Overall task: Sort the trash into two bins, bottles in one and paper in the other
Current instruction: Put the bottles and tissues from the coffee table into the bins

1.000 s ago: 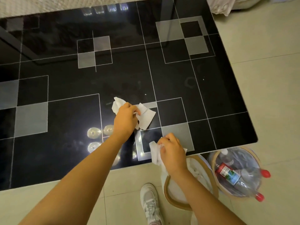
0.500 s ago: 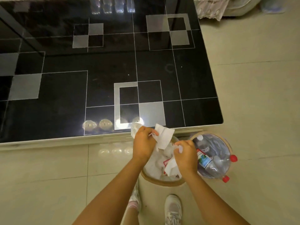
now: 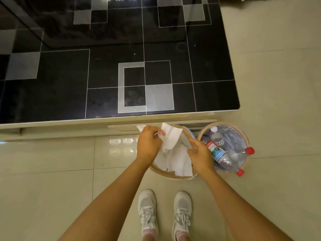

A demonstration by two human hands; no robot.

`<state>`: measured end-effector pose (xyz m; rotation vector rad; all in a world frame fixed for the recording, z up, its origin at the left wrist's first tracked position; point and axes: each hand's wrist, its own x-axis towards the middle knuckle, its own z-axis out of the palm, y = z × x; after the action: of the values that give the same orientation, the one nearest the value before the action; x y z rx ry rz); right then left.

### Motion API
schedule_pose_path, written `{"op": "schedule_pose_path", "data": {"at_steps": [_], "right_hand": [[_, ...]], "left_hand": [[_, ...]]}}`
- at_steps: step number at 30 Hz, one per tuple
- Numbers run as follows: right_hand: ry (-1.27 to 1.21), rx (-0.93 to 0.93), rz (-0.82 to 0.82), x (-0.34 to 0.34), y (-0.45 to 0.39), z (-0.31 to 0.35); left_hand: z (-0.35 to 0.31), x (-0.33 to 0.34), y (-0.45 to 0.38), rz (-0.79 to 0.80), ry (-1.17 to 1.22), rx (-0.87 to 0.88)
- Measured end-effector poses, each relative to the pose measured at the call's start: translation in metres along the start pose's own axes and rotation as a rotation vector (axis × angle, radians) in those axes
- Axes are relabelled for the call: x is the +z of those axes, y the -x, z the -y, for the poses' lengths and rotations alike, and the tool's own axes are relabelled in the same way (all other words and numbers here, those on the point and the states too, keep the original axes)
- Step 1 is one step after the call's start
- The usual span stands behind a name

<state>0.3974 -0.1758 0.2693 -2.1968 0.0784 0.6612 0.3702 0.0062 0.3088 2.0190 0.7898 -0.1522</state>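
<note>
Holding crumpled paper (image 3: 171, 137) in left hand (image 3: 149, 145), right over the paper bin (image 3: 171, 176). Right hand (image 3: 199, 156) loose, empty. Bottle bin (image 3: 244, 134) off at 3 o'clock.

The right hand (image 3: 199, 155) no longer pinches a tissue as it did half a second ago: its fingers are spread and relaxed above the paper bin (image 3: 166, 174), and that tissue (image 3: 180, 162) lies in the bin on the other paper. The left hand (image 3: 149, 145), on the table (image 3: 104, 94) a second ago, now holds its tissue (image 3: 171, 138) over the bin's far rim. Both shoes (image 3: 147, 209) are now in view.
</note>
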Motion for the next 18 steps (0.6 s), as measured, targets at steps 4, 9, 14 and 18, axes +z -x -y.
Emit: {"op": "schedule_pose_path", "data": {"at_steps": [4, 9, 14, 18], "right_hand": [[-0.001, -0.009, -0.040, -0.009, 0.004, -0.007], [-0.030, -0.001, -0.077, -0.021, 0.006, -0.012], [-0.019, 0.006, -0.075, -0.028, 0.007, -0.014], [0.014, 0.005, -0.050, -0.028, 0.014, -0.018]], "left_hand": [[-0.002, 0.011, 0.016, 0.037, 0.041, -0.050], [-0.001, 0.031, 0.034, 0.187, 0.122, -0.109], [-0.001, 0.038, 0.040, 0.239, 0.052, -0.124], [-0.002, 0.032, 0.043, 0.224, -0.002, -0.102]]}}
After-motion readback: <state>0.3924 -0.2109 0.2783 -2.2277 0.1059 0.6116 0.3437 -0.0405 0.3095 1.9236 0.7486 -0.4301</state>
